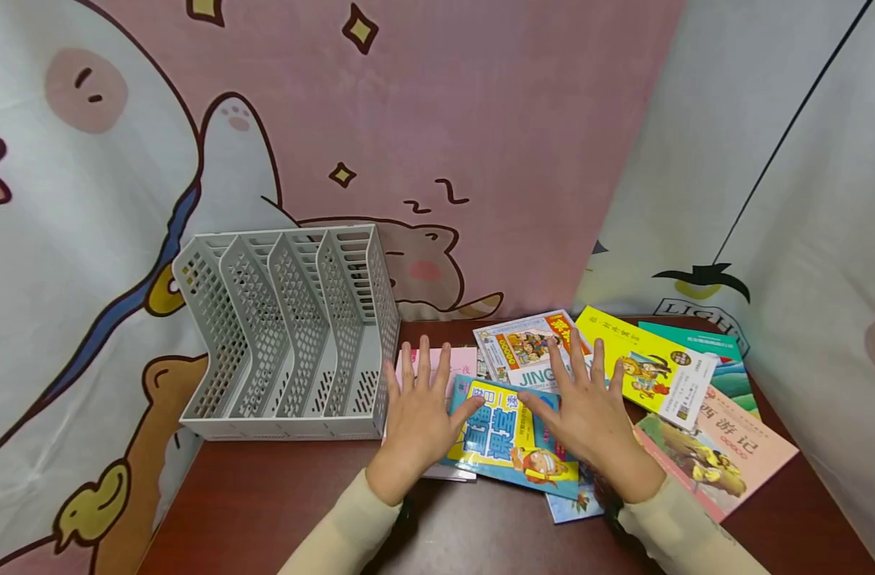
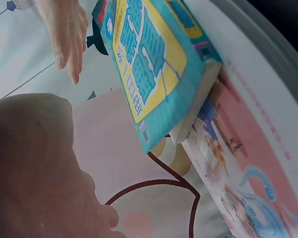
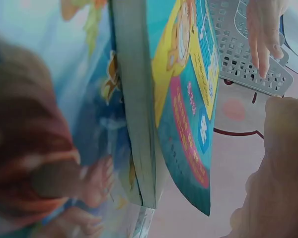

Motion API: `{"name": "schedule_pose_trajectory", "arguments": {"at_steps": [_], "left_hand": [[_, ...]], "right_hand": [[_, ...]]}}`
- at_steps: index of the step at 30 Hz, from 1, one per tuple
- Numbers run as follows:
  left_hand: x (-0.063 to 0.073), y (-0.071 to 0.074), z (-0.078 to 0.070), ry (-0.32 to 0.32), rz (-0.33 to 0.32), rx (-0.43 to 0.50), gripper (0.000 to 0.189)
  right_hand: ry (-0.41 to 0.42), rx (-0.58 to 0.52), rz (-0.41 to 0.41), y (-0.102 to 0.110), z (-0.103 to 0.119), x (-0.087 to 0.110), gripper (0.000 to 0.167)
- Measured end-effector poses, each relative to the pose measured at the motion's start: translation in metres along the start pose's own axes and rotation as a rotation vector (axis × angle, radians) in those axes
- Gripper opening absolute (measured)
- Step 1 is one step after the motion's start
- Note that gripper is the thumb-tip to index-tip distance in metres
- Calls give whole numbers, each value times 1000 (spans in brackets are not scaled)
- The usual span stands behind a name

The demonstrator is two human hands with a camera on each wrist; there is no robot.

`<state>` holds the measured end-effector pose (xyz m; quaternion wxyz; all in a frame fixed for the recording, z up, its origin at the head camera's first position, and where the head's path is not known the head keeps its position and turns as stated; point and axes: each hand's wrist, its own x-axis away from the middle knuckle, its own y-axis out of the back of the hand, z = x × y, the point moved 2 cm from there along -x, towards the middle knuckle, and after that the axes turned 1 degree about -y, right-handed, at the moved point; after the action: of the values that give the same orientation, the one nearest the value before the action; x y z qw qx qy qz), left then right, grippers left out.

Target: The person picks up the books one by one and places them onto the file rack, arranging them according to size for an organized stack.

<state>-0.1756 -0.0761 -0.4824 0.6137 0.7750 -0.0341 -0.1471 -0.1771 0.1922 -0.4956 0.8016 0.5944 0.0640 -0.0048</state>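
Note:
Fingers spread, my left hand (image 1: 421, 419) hovers above a pink book (image 1: 457, 363) and the left part of a blue and yellow book (image 1: 496, 435). My right hand (image 1: 597, 415) is likewise spread, over that book's right side and the pile beside it. Neither hand holds anything. In the left wrist view the blue and yellow book (image 2: 149, 64) lies on top of a pink-edged book (image 2: 248, 148), apart from the hand. The right wrist view shows the same book (image 3: 188, 94) with its thick page edge, above a blue illustrated cover (image 3: 89, 114).
A grey perforated file rack (image 1: 283, 427) with several slots stands at the left. To the right lie a yellow book (image 1: 624, 359), a green book (image 1: 703, 343), a pale pink book (image 1: 746, 447) and a white-covered book (image 1: 509, 343). A patterned cloth (image 1: 524, 160) hangs behind the brown table (image 1: 265, 495).

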Motion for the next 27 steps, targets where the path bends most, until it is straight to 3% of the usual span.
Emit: {"name": "schedule_pose_trajectory", "arguments": {"at_steps": [4, 7, 11, 15, 18, 24, 27], "left_hand": [[-1, 4, -1, -10, -17, 52, 97], [-3, 10, -1, -42, -125, 86, 83], [-5, 19, -2, -91, -295, 110, 40], [-8, 25, -1, -103, -348, 127, 24], [-11, 28, 0, -82, -307, 165, 24], [-11, 22, 4, 24, -78, 257, 30], [-8, 13, 6, 59, -20, 244, 37]], "right_hand": [[-4, -39, -35, 7, 1, 0, 100], [8, -81, -128, 17, 1, 1, 80], [24, -130, -258, 30, 0, 4, 50], [-4, -187, -296, 40, -4, 7, 41], [-51, -191, -250, 47, -9, 8, 42], [-159, -224, -9, 50, -25, 12, 59], [-189, -238, 83, 46, -35, 17, 66]]}}
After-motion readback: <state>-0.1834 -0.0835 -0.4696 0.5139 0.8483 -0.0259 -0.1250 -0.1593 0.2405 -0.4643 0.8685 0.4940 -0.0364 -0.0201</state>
